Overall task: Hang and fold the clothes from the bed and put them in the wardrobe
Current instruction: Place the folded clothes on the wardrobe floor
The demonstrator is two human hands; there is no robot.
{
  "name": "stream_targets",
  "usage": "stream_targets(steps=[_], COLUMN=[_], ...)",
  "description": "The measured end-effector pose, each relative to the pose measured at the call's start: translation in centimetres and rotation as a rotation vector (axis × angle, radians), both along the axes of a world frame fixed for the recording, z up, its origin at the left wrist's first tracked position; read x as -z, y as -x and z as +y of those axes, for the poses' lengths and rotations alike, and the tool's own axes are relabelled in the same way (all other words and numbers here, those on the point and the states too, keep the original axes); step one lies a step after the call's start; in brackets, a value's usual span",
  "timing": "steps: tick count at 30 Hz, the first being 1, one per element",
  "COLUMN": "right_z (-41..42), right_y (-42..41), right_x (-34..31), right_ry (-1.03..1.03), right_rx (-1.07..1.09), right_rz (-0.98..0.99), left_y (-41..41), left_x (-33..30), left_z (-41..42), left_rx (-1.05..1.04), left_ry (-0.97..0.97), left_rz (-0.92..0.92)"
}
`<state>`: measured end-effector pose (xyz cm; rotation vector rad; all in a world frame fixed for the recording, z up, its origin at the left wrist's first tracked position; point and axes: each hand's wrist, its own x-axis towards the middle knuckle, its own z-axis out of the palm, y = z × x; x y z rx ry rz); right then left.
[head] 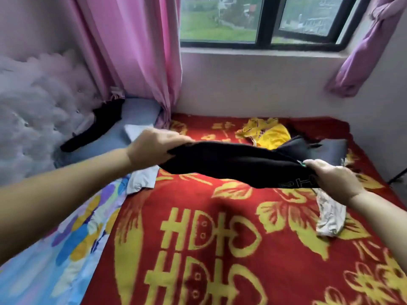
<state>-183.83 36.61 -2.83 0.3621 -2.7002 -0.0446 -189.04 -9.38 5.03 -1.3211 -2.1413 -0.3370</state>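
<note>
Fingers of both hands — left hand (152, 148), right hand (330, 179) — curl tight around opposite ends of the black garment (237, 166), stretched above the red blanket (209, 238). Soft, light and floppy — best gripped at its edges.

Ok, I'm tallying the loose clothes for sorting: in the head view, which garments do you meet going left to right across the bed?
Black garment by the headboard → white garment under the left forearm → black garment held by the left hand and right hand → light patterned garment.
</note>
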Motion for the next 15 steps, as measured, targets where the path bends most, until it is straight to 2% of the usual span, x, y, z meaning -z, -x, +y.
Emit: stream_targets(steps=[1,4,6,7,8,9,11,15], right_z=[-0.5,-3.8,-6.3,-7.4,-8.2,-8.5,-7.6,-1.8], right_y=[-1.0,-5.0,-8.9,-10.8,-12.4,-13.7,-14.9,-13.5], right_x=[3.4,14.7,21.8,24.7,27.4,29.6,32.5,35.2], right_ry=[-0.077,-0.331,-0.327,-0.286,-0.251,-0.222,-0.15,0.084], right_rx=[-0.023,0.002,-0.029,-0.034,-0.032,-0.022,0.022,0.276], right_rz=[-0.084,-0.719,-1.189,-1.358,-1.465,-1.517,-1.519,-1.304], left_y=[-1.7,-8.2,-12.4,-14.2,-15.5,-16.6,-17.7,-18.2], left_x=[4.7,18.9,26.8,30.0,32.5,34.5,37.4,41.3], left_z=[-0.6,-1.8,-2.2,-2.3,-2.0,-1.4,0.7,8.4], left_rx=[0.05,0.107,0.089,0.066,0.013,-0.023,-0.078,-0.165], left_ry=[0.131,0.652,1.117,1.288,1.375,1.387,1.298,0.976], left_rz=[-0.031,-0.295,-0.621,-0.817,-0.98,-1.064,-1.11,-1.031])
